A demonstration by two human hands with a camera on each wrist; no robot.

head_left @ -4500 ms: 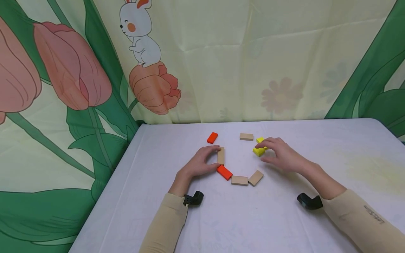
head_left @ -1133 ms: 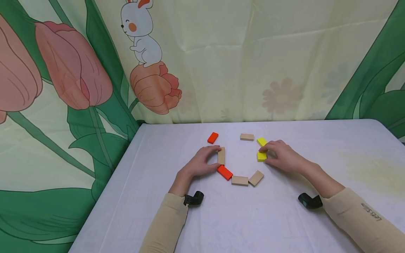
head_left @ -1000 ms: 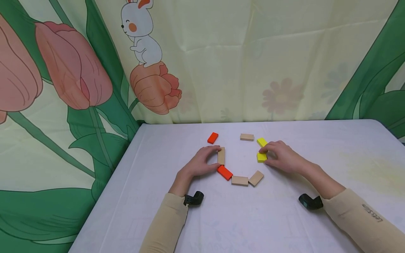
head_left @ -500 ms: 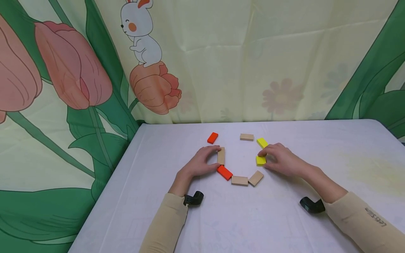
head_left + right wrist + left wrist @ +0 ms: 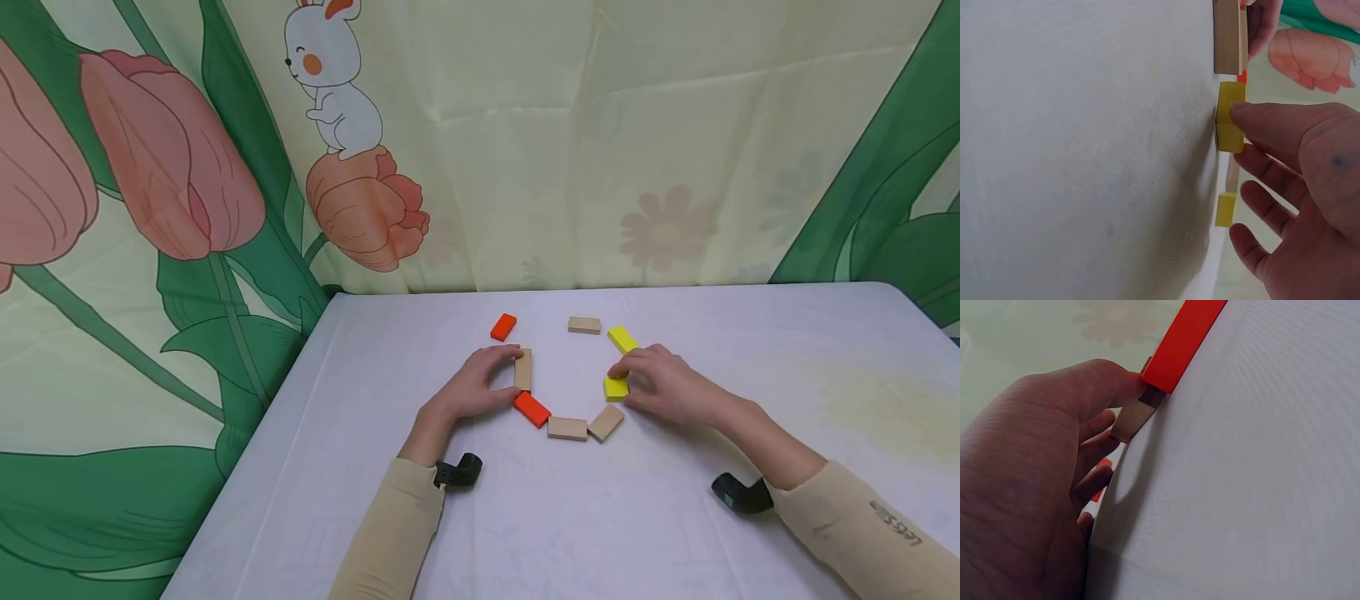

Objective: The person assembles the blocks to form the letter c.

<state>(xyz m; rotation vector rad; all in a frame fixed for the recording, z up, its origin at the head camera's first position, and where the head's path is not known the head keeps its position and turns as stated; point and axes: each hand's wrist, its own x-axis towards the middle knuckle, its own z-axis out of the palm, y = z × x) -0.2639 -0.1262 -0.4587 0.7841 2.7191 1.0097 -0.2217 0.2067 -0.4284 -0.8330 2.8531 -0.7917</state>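
yellow block (image 5: pixel 616 390) lies on the white cloth (image 5: pixel 585 525), pinched between thumb and forefinger of the right hand (image 5: pixel 667 385), whose other fingers spread loose; only a sliver seems to part it from the slanted tan block (image 5: pixel 607 423) — so, pulled too far that way, it would likely knock that one askew. trouble could run on from there, since the slanted tan block meets the front tan block (image 5: pixel 567 428) at a corner, and that in turn meets the near red block (image 5: pixel 532 410). across from it, the left hand (image 5: pixel 476 385) holds the left tan block (image 5: pixel 523 371) lengthwise between thumb and fingertip; the thumb sits right at the near red block's corner, so a twitch might shove both out of line. past the right hand, the far yellow block (image 5: pixel 622 338) has its near end just beside the knuckles — a careless lift could sweep it aside, and whether a finger touches it i cannot tell. the far tan block (image 5: pixel 584 325) and the far red block (image 5: pixel 503 327) lie apart at the back, out of the right hand's way.
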